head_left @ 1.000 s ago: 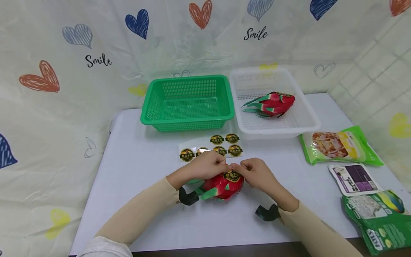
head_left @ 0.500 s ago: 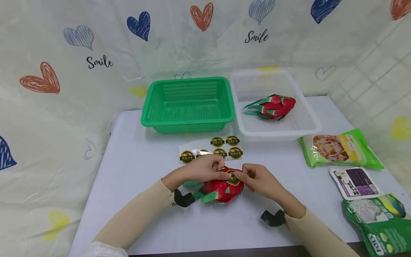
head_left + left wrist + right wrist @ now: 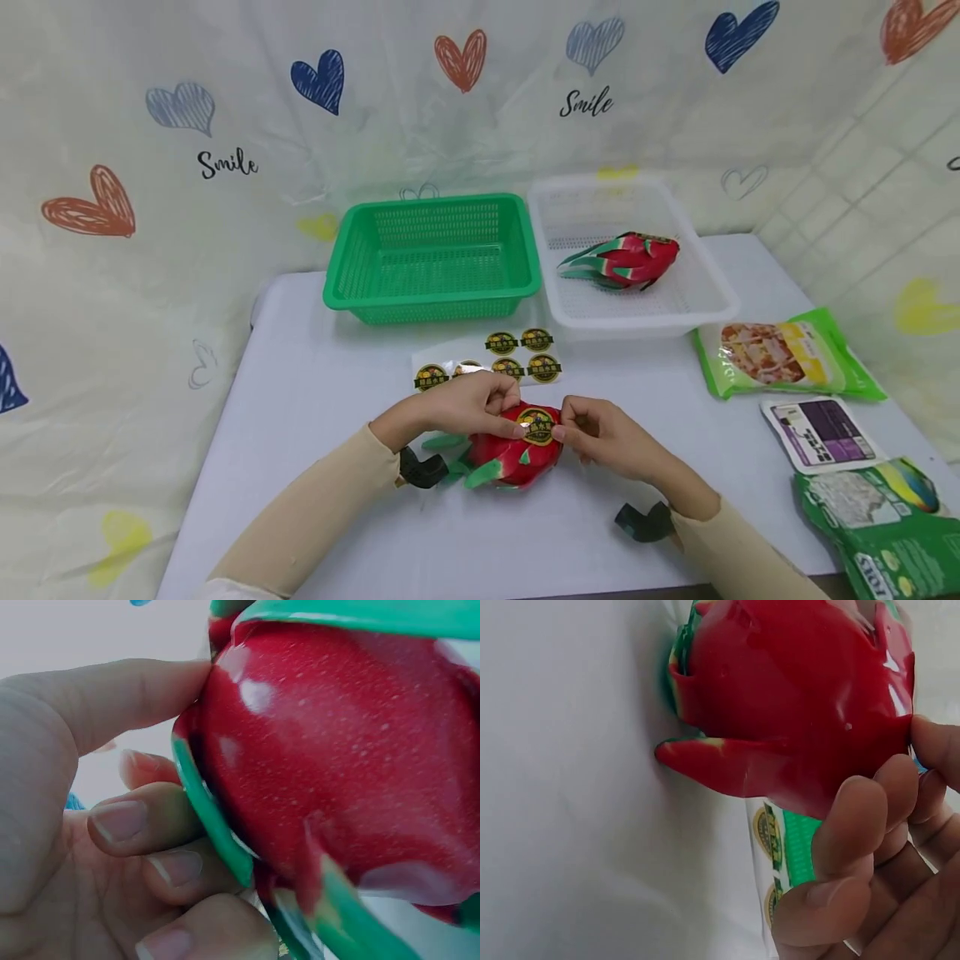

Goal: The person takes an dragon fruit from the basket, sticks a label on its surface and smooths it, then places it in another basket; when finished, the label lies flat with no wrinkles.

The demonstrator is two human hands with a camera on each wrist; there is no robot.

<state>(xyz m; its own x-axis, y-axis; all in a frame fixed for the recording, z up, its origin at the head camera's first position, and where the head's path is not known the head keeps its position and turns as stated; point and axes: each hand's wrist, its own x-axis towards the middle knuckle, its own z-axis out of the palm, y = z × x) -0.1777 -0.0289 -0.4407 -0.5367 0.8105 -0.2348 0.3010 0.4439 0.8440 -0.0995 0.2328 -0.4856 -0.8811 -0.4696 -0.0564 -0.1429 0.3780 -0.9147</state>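
Note:
A red dragon fruit [image 3: 516, 462] with green leaf tips lies on its side on the white table, leaves to the left. A round black and gold sticker [image 3: 537, 426] sits on its upper side. From the left, my left hand [image 3: 474, 406] holds the fruit, thumb at the sticker's left edge. In the left wrist view its fingers [image 3: 142, 817] curl against the fruit's skin. My right hand [image 3: 611, 435] holds the rounded right end, thumb beside the sticker's right edge. In the right wrist view its fingers [image 3: 851, 825] bend against the fruit's side.
A sticker sheet [image 3: 450, 354] lies just beyond the hands. Behind it stand a green basket [image 3: 442, 305] and a white basket [image 3: 645, 323] holding another dragon fruit [image 3: 637, 260]. Along the right lie a light green food packet [image 3: 780, 354], a purple and white packet [image 3: 823, 433] and a dark green bag [image 3: 877, 521].
The thumbs, close together over the sticker a second ago, have spread to its left and right edges. More of the sticker's face shows, and the head view has shifted slightly.

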